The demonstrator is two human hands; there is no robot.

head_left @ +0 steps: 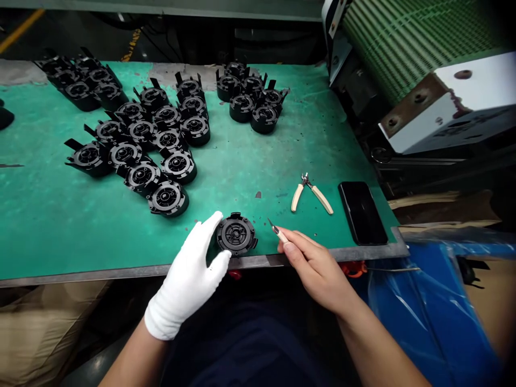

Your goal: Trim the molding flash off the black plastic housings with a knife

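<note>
My left hand (194, 269), in a white glove, curves around the left side of a round black plastic part (236, 234) near the table's front edge. Its thumb and fingers rest at the part's rim, gripping it against the table. Ribs, holes and clips show on the part's upper face. Bare and closed, my right hand (308, 263) grips a craft knife (279, 233) by its light handle. The thin blade points up and left, a little apart from the part's right side.
Several similar black parts (142, 131) stand in groups on the green tabletop (250, 161). Cutting pliers (308, 194) with cream handles lie beyond my right hand, beside a black phone (363, 213). A machine with a green ribbed belt (423, 43) overhangs the right; blue plastic sheeting (423, 306) is below.
</note>
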